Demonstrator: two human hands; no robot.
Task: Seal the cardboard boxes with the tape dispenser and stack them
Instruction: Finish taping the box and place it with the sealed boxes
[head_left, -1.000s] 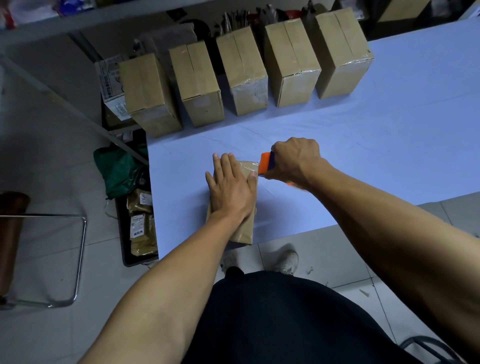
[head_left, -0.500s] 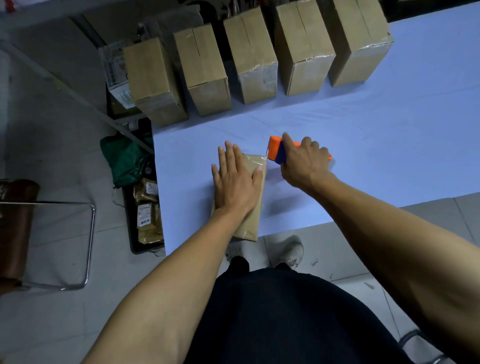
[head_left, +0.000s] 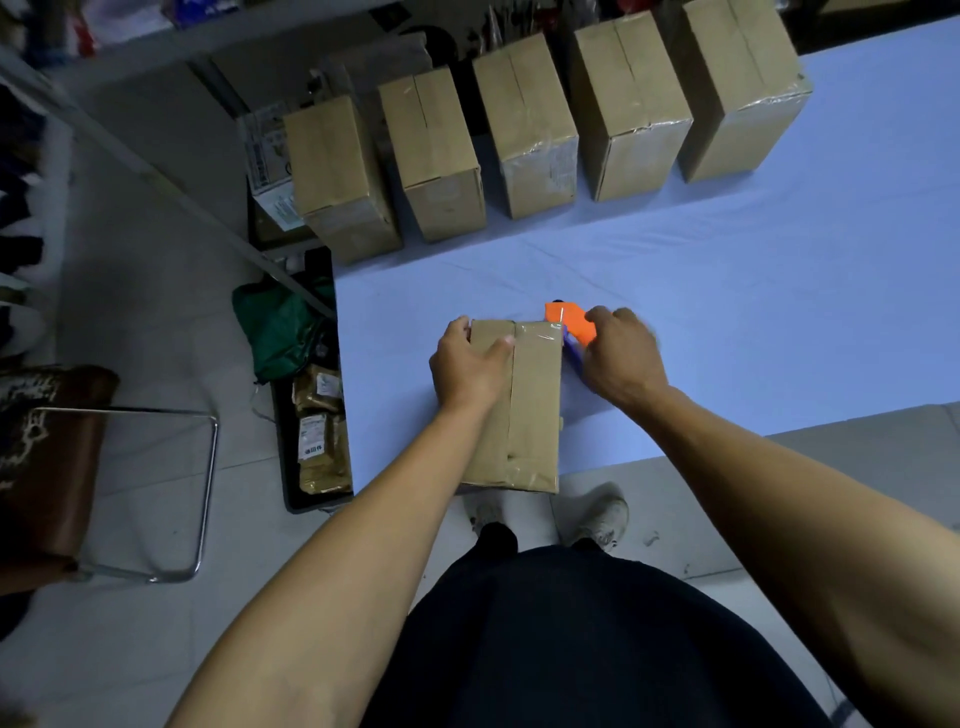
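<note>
desk (head_left: 753, 322): pale blue top | near edge: one cardboard box (head_left: 535, 405), orange tape dispenser (head_left: 567, 323) beside it | far edge: five boxes (head_left: 530, 130) in a row

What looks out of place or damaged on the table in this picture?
Nothing is spilled or broken. The one odd point: the box under the left hand hangs over the near edge of the table. The right hand holds the tape dispenser at its far right corner. The five boxes behind stand in an orderly row.

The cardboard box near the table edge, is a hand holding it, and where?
Yes. The left hand grips the cardboard box at its far left corner, thumb on top. The right hand holds the orange tape dispenser at the far right corner.
</note>
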